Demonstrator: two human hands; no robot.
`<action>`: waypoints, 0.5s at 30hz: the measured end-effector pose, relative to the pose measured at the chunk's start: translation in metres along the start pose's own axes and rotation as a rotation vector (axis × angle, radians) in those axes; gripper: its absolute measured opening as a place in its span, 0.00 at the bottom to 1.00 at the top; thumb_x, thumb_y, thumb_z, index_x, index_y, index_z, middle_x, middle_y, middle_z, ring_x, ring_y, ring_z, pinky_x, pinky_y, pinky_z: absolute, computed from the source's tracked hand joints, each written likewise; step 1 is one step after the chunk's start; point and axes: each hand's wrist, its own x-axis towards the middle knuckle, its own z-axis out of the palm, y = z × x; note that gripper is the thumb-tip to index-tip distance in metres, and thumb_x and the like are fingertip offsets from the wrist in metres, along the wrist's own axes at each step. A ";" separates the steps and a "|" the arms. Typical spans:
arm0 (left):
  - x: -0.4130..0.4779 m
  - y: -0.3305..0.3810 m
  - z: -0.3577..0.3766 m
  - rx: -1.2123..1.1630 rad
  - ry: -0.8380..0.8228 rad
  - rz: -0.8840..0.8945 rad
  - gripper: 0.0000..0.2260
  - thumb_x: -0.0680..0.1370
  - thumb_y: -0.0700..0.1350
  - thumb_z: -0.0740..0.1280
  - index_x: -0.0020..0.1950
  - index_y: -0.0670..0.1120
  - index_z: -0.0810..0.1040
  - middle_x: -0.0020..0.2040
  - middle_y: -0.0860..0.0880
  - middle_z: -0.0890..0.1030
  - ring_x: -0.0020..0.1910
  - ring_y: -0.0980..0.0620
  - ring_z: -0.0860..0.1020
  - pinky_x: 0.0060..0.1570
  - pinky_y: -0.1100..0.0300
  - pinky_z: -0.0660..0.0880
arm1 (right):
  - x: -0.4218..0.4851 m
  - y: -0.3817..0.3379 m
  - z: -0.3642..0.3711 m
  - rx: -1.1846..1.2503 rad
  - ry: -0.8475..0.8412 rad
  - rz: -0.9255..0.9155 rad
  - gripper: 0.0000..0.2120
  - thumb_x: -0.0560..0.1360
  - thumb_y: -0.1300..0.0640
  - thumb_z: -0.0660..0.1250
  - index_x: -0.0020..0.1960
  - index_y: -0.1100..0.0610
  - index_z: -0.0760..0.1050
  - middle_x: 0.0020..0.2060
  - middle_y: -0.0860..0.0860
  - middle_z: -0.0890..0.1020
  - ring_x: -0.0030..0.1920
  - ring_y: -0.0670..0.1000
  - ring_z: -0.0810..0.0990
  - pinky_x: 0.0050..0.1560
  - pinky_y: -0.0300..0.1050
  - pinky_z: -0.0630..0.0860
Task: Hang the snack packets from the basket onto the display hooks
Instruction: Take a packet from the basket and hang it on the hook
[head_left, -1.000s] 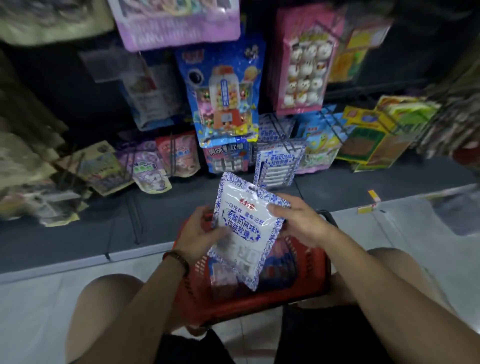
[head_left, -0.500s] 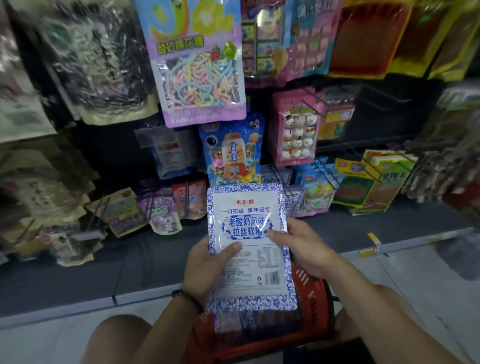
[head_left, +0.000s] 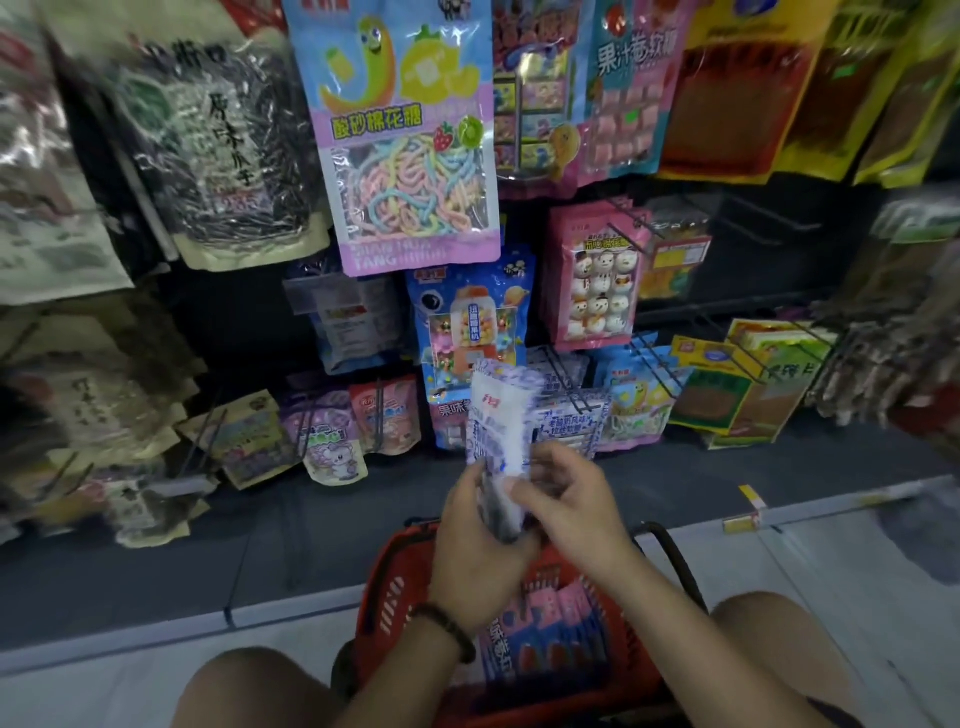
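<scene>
**Clerk:** Nearest entry?

**Checker:** One red basket (head_left: 387, 597), sitting between the person's bare knees (head_left: 249, 686). Pink and blue packets (head_left: 550, 623) are standing on edge inside it.

**Clerk:** The hands?

**Checker:** The left hand (head_left: 478, 540), with a beaded bracelet (head_left: 448, 623) at the wrist, is curling its fingers round the lower end of one white-and-blue packet (head_left: 497, 421). The right hand (head_left: 571, 499) is pinching that same lower end from the right, thumb and fingertips closing on it. Both are hovering just above the basket's far rim.

**Clerk:** How is the packet lying?

**Checker:** Its long axis is running upright, with the top end pointing up and away toward the display. Its face is turning partly sideways, so it is showing narrow. Blur is hiding most of the print.

**Clerk:** And just beyond?

**Checker:** Matching white-and-blue packets (head_left: 571, 423) are hanging on a wire hook (head_left: 563, 382) in the lowest row, just beside the held packet's top.

**Clerk:** Farther back?

**Checker:** A blue gumball-machine packet (head_left: 467, 322) and a pink snowman packet (head_left: 597, 275) are hanging one row up. A large purple packet of pastel rope candy (head_left: 410, 156) is hanging above those.
</scene>
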 end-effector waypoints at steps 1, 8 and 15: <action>0.005 0.002 -0.001 -0.073 -0.006 0.018 0.29 0.75 0.42 0.75 0.75 0.55 0.74 0.68 0.56 0.82 0.66 0.55 0.82 0.65 0.51 0.81 | -0.004 -0.004 0.002 -0.068 -0.050 -0.034 0.12 0.78 0.60 0.77 0.59 0.49 0.85 0.52 0.41 0.88 0.55 0.42 0.86 0.58 0.44 0.83; 0.031 0.001 -0.034 -0.108 -0.027 -0.035 0.07 0.84 0.46 0.71 0.61 0.50 0.86 0.52 0.58 0.89 0.51 0.59 0.86 0.54 0.55 0.81 | 0.012 -0.002 -0.024 -0.209 0.130 -0.006 0.14 0.78 0.50 0.77 0.62 0.44 0.80 0.57 0.42 0.82 0.56 0.45 0.82 0.58 0.49 0.81; 0.044 0.008 -0.040 -0.144 -0.116 -0.001 0.15 0.82 0.45 0.74 0.69 0.52 0.81 0.63 0.56 0.87 0.64 0.57 0.84 0.66 0.53 0.80 | 0.041 0.027 -0.056 0.227 0.141 0.258 0.30 0.69 0.41 0.83 0.60 0.59 0.78 0.41 0.58 0.76 0.43 0.59 0.77 0.51 0.57 0.74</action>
